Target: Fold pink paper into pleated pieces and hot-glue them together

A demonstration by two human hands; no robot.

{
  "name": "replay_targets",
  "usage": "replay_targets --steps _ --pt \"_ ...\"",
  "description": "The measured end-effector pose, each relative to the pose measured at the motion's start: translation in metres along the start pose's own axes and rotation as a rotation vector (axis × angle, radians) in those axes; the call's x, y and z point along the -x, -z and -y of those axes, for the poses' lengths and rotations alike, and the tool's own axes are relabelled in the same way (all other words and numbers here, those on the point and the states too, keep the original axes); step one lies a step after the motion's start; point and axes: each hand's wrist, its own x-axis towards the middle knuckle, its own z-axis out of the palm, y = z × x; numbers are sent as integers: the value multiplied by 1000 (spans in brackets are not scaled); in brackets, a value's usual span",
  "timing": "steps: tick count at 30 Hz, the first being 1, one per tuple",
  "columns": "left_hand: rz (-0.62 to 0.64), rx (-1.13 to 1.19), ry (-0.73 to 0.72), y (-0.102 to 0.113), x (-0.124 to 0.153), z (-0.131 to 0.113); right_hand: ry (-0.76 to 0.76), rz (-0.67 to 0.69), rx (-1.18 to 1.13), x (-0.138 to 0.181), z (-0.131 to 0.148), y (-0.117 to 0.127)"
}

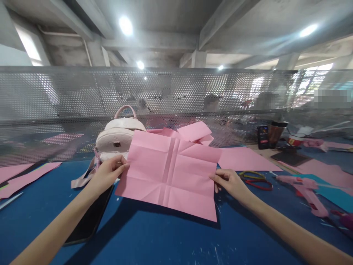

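A creased sheet of pink paper is held up, tilted, just above the blue table. Fold lines run across it, and a narrow pleated band runs down its middle. My left hand pinches its left edge between thumb and fingers. At the right edge, my right hand pinches the sheet the same way. Folded pink paper pieces rise behind the sheet, partly hidden by it. Below my left forearm lies a dark phone or tablet, partly covered.
A white backpack stands at the back left. Right of my hands lie scissors, a pink glue gun and flat pink paper. A brown cup stands behind. A perforated metal screen bounds the table.
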Motion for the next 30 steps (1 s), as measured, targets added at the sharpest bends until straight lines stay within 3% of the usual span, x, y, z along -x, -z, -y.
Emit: replay_targets --steps 5,10,15,21,25,30 --pt "-27 -59 -79 4 -2 6 -15 105 31 4 8 0" --pt "-18 -115 -110 15 -1 1 -8 461 106 13 39 21" --pt "157 -122 -133 14 4 -12 9 478 -33 15 68 33" --pt "372 -68 -115 -1 9 -19 15 391 106 18 55 -2" --pt "400 15 -87 -8 7 -13 -20 440 9 16 38 -32" --pt "350 193 38 -13 7 10 -36 383 12 10 17 -52"
